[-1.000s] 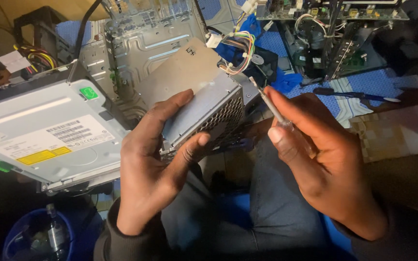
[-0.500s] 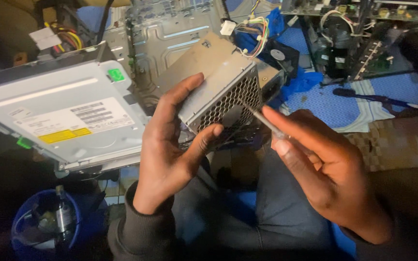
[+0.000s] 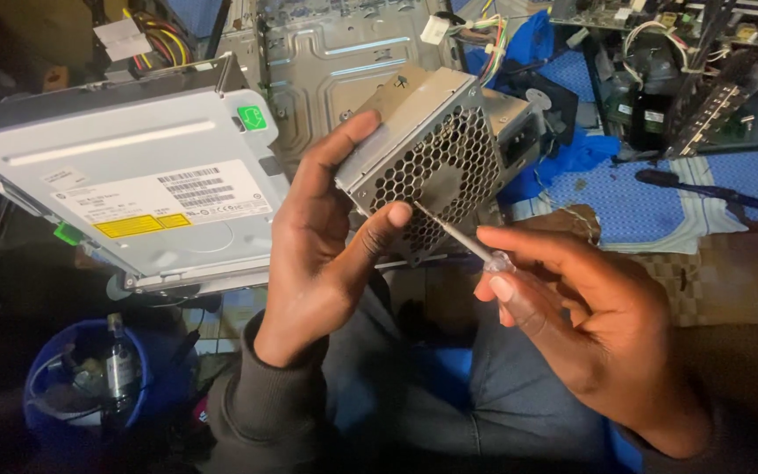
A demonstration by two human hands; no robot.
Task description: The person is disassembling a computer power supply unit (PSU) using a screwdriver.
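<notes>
My left hand grips a grey metal power supply box, thumb on its honeycomb fan grille, fingers over its top face. A bundle of coloured wires runs from the box's far end. My right hand holds a thin screwdriver with a clear handle. Its tip touches the lower corner of the grille, close to my left thumb.
A silver optical drive with labels rests at the left on an open metal computer case. Circuit boards and cables lie at the upper right over blue cloth. A blue bucket with a bottle sits lower left.
The power supply has been turned so its honeycomb grille faces me. The screwdriver tip has moved from the box's right side to the grille's lower corner. The view has moved closer.
</notes>
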